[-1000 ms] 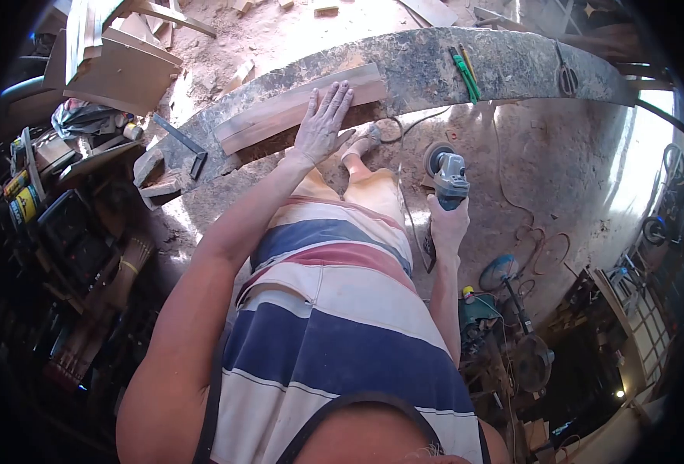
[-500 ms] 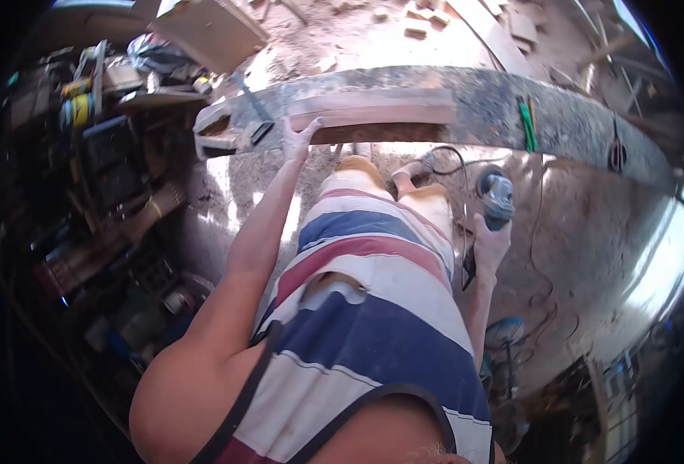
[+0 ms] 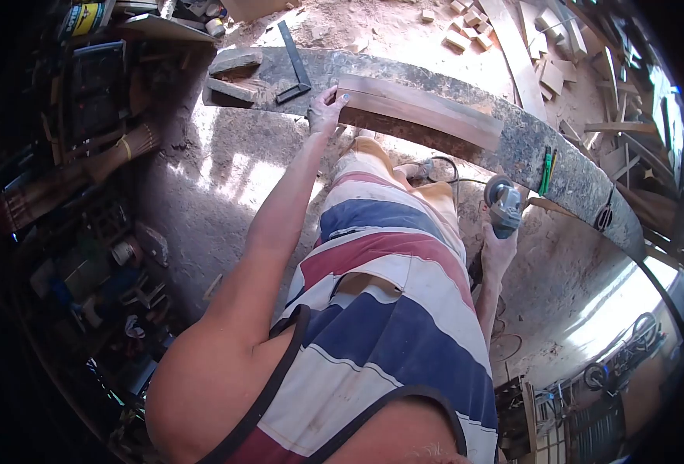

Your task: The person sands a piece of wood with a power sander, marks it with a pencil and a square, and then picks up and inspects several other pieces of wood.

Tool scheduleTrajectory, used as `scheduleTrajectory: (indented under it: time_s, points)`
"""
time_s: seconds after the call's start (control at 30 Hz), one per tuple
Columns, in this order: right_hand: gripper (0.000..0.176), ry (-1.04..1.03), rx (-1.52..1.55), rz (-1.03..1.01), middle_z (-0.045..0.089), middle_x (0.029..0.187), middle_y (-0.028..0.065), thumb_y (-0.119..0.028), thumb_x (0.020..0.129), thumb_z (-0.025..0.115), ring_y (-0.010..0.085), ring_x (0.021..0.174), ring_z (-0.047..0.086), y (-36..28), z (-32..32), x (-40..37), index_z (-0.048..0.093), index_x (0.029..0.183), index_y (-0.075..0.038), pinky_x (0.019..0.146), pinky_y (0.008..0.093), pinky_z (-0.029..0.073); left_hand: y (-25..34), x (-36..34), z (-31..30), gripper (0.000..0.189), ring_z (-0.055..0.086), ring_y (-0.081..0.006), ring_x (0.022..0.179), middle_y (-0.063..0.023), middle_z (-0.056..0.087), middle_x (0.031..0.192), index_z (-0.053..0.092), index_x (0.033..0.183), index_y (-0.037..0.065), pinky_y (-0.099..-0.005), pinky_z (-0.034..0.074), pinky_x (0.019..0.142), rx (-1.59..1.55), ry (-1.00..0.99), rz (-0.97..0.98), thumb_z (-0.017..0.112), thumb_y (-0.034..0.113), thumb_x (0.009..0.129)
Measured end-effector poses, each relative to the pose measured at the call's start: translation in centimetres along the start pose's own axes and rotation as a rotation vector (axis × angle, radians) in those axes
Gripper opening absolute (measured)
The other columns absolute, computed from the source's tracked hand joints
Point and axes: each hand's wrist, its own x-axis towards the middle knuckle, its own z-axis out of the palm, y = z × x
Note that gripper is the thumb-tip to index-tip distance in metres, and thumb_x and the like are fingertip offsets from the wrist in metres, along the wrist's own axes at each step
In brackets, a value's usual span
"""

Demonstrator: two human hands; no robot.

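A long brown wooden plank is seen lying flat on the dark mottled workbench. Its left end is gripped by the left hand, the fingers curled over the edge and closed on the wood. A grey angle grinder is held low, below the bench and well apart from the plank, with the right hand wrapped fully round its body. The disc is not yet applied to the wood, so the grinding itself is judged to be outstanding.

The dark mottled workbench top lay bare between the long brown wooden plank and the green marker; a black metal square crowded the left.
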Motion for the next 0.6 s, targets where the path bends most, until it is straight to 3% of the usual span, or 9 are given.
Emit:
scheduleTrajectory:
  time_s: [0.03,0.13,0.17,0.27,0.3,0.4,0.43,0.53,0.6]
  points:
    - [0.054,-0.017,-0.013,-0.014,0.082,0.116,0.0178,-0.024,0.092,0.087,0.0262,0.105,0.078,-0.4,0.9,0.2,0.069,0.138,-0.001,0.096,0.0425,0.059,0.9,-0.1,-0.6,0.081,0.072,-0.0259,0.132,-0.0195,0.073,0.148,0.057,0.159,-0.004,-0.0388,0.056,0.116,0.067,-0.123,0.016,0.094,0.025,0.093]
    - [0.058,-0.032,-0.090,-0.032,0.082,0.114,0.0223,-0.030,0.091,0.088,0.0327,0.104,0.081,-3.9,4.0,-0.1,0.069,0.137,-0.002,0.094,0.0461,0.060,4.2,-1.8,-0.7,0.115,0.063,-0.0373,0.147,-0.0270,0.059,0.163,0.037,0.172,-0.001,-0.0478,0.050,0.123,0.726,-0.161,0.230,0.099,0.038,0.084]
    - [0.059,-0.035,-0.147,-0.024,0.082,0.113,0.0244,-0.033,0.089,0.089,0.0376,0.104,0.081,-5.2,5.1,-0.1,0.069,0.136,-0.002,0.093,0.0482,0.060,4.5,-1.7,-0.9,0.134,0.055,-0.0468,0.151,-0.0306,0.052,0.167,0.022,0.177,0.002,-0.0534,0.046,0.127,0.840,-0.215,0.291,0.101,0.042,0.077]
    - [0.061,-0.049,-0.118,-0.083,0.081,0.110,0.0266,-0.042,0.087,0.087,0.0476,0.105,0.079,-8.2,8.3,-0.6,0.068,0.134,-0.007,0.092,0.0552,0.060,4.4,-0.2,-1.2,0.134,0.057,-0.0505,0.146,-0.0297,0.055,0.162,0.021,0.178,0.005,-0.0531,0.046,0.126,0.851,-0.302,0.245,0.101,0.038,0.076]
    - [0.063,-0.062,-0.139,-0.063,0.080,0.111,0.0268,-0.042,0.087,0.087,0.0475,0.107,0.079,-8.6,9.5,-0.6,0.068,0.135,-0.007,0.093,0.0553,0.060,4.7,0.6,-1.4,0.134,0.049,-0.0484,0.153,-0.0274,0.048,0.167,0.021,0.179,0.009,-0.0537,0.041,0.129,0.799,-0.360,0.119,0.102,0.036,0.075]
    - [0.067,-0.088,-0.115,-0.065,0.080,0.119,0.0256,-0.040,0.085,0.087,0.0472,0.112,0.077,-11.2,12.4,-0.7,0.065,0.141,-0.009,0.097,0.0547,0.060,4.4,0.9,-2.0,0.134,0.036,-0.0440,0.164,-0.0251,0.036,0.176,0.023,0.179,0.013,-0.0555,0.036,0.132,0.970,-0.262,0.475,0.102,0.036,0.074]
    - [0.067,-0.082,-0.127,-0.052,0.080,0.120,0.0247,-0.039,0.085,0.087,0.0468,0.113,0.077,-12.2,13.4,-0.7,0.065,0.140,-0.009,0.097,0.0544,0.060,5.6,0.8,-1.8,0.138,0.028,-0.0419,0.168,-0.0232,0.030,0.181,0.018,0.181,0.014,-0.0529,0.032,0.136,1.051,-0.283,0.489,0.102,0.040,0.074]
    - [0.068,-0.109,-0.087,-0.070,0.079,0.122,0.0230,-0.038,0.084,0.087,0.0458,0.113,0.077,-13.7,16.3,-0.6,0.065,0.141,-0.010,0.098,0.0543,0.061,8.9,1.1,-0.5,0.136,0.027,-0.0427,0.169,-0.0201,0.029,0.182,0.025,0.178,0.013,-0.0526,0.033,0.136,1.202,-0.409,0.662,0.104,0.039,0.070]
    - [0.069,-0.072,-0.090,-0.148,0.078,0.123,0.0226,-0.037,0.083,0.088,0.0456,0.111,0.077,-14.6,18.1,-0.5,0.063,0.141,-0.009,0.096,0.0546,0.061,8.4,2.6,0.5,0.127,0.035,-0.0406,0.165,-0.0177,0.038,0.177,0.034,0.173,0.013,-0.0550,0.038,0.131,1.151,-0.518,0.741,0.104,0.034,0.070]
